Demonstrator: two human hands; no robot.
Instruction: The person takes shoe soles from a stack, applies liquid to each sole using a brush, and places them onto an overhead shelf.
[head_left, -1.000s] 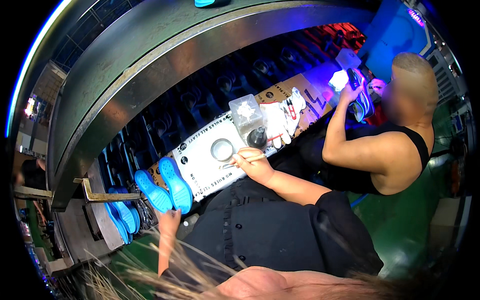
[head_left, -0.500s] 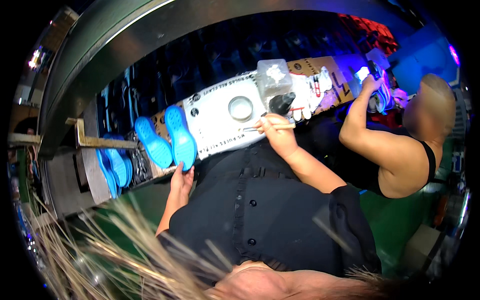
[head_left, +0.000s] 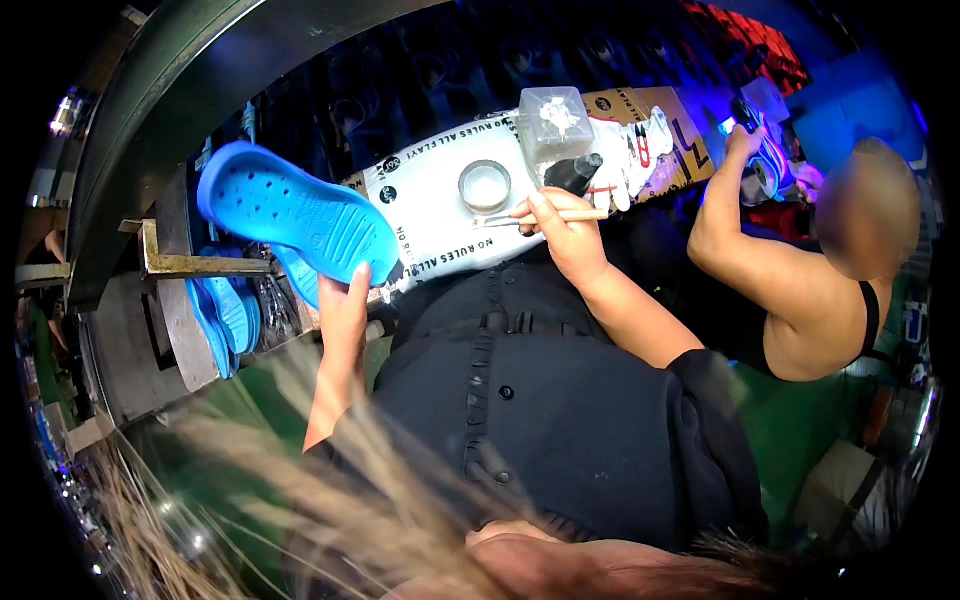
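Observation:
My left hand grips a blue shoe sole by its near right end, thumb on the upper face. The sole is lifted and tilted, its holes and ridges facing up. Partly hidden beneath it lies a second blue sole. In my right hand is a brush with a light wooden handle. Its bristle end points left, just below a round, shallow glass-like dish holding something pale. The dish stands on a white printed sheet.
Several blue soles lie at the left beside a metal bar. Right of the dish are a clear plastic tub, a black bottle, white gloves and red-handled snips. A co-worker at the right handles a shoe.
My left hand has raised the sole off the bench and swung its far end leftward over the other sole. My right hand has shifted slightly, bringing the brush tip close to the dish.

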